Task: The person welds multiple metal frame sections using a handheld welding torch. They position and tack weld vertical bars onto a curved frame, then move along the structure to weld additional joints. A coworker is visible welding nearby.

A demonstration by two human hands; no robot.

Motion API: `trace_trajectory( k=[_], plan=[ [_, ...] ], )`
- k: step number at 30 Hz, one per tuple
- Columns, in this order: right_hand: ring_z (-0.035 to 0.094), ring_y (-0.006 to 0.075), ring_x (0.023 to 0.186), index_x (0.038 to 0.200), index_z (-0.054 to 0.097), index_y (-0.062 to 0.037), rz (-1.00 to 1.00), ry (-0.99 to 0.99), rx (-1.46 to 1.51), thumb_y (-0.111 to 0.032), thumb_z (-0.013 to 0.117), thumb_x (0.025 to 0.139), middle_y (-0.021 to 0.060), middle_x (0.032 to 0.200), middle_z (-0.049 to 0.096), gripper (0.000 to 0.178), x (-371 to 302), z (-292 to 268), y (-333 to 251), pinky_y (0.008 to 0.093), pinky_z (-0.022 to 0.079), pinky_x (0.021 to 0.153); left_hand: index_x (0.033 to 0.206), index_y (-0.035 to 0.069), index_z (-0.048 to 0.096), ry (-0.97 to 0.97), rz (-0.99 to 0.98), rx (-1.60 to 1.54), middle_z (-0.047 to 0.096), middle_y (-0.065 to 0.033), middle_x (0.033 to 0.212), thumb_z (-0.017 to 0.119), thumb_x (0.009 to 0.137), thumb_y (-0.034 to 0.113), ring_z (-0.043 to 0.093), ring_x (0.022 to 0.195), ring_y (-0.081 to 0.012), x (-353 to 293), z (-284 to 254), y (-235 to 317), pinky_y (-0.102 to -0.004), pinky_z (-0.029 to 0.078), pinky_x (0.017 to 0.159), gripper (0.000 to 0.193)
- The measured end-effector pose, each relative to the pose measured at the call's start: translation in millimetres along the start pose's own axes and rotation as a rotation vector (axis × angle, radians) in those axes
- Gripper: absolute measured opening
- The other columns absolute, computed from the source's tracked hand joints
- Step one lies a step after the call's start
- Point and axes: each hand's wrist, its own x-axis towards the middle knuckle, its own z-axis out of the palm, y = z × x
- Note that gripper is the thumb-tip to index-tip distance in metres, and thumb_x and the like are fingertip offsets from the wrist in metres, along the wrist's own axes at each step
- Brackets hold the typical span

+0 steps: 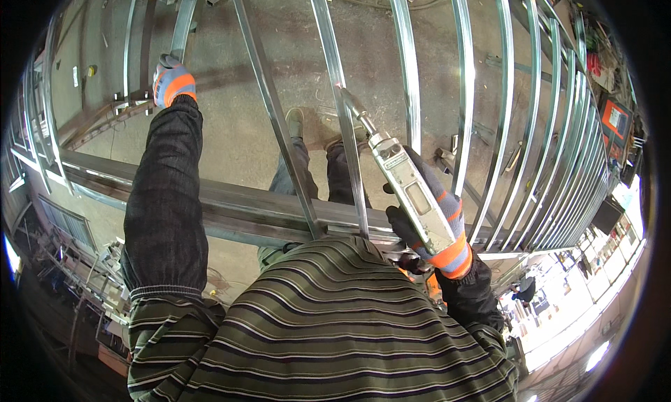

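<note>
Both of my hands wear grey gloves with orange bands. My right hand [451,224] is closed around a handheld laser welding gun [412,189], which has a boxy pale grey body and a long narrow nozzle. The gun's coppery tip lies at or very near a shiny metal bar [327,35], with a small pinkish glow there; contact cannot be made out. Out to the far left, my left hand [173,84] is closed on the near end of another metal bar [186,17]. Its fingertips are partly hidden.
Several parallel metal bars [465,87] run away from me, crowding toward the right. A thick metal beam [231,201] crosses in front of my body. Below, my shoe [295,122] rests on the concrete floor [210,115]. An orange-fronted box [615,119] stands at far right.
</note>
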Motion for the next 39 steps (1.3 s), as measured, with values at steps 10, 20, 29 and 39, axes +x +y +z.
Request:
trace_trajectory(
  k=[10, 20, 29, 39],
  plan=[
    [0.071, 0.0222, 0.111, 0.155, 0.040, -0.0016, -0.072, 0.049, -0.045, 0.003, 0.071, 0.082, 0.0150, 0.134, 0.065, 0.080, -1, 7, 2, 0.0323, 0.055, 0.092, 0.112, 0.006, 0.073, -0.032, -0.017, -0.002, 0.074, -0.0181, 0.112, 0.028, 0.106, 0.052, 0.069, 0.105, -0.0422, -6, -11, 9, -0.0528, 0.053, 0.089, 0.064],
    [0.068, 0.0298, 0.117, 0.155, 0.038, 0.0006, -0.022, 0.067, -0.084, -0.004, 0.072, 0.087, 0.0211, 0.133, 0.065, 0.076, -7, 21, -4, 0.0346, 0.054, 0.096, 0.103, 0.006, 0.074, -0.012, 0.029, -0.042, 0.075, -0.0193, 0.102, 0.030, 0.106, 0.049, 0.071, 0.095, -0.0431, -8, -14, 10, -0.0543, 0.055, 0.082, 0.062],
    [0.073, 0.0221, 0.104, 0.156, 0.039, -0.0041, -0.011, 0.098, -0.103, -0.001, 0.075, 0.082, 0.0144, 0.123, 0.072, 0.082, -10, 20, 1, 0.0311, 0.056, 0.086, 0.104, 0.005, 0.072, 0.028, 0.037, -0.039, 0.074, -0.0200, 0.100, 0.032, 0.106, 0.051, 0.071, 0.096, -0.0420, -8, -1, 4, -0.0526, 0.055, 0.082, 0.061],
    [0.073, 0.0255, 0.104, 0.157, 0.036, -0.0036, -0.029, 0.119, -0.088, -0.006, 0.075, 0.084, 0.0151, 0.119, 0.072, 0.082, -15, 26, 8, 0.0333, 0.055, 0.087, 0.098, 0.007, 0.070, 0.033, 0.013, -0.014, 0.073, -0.0176, 0.099, 0.034, 0.107, 0.047, 0.071, 0.094, -0.0379, -10, 8, 5, -0.0496, 0.055, 0.082, 0.055]
  ],
)
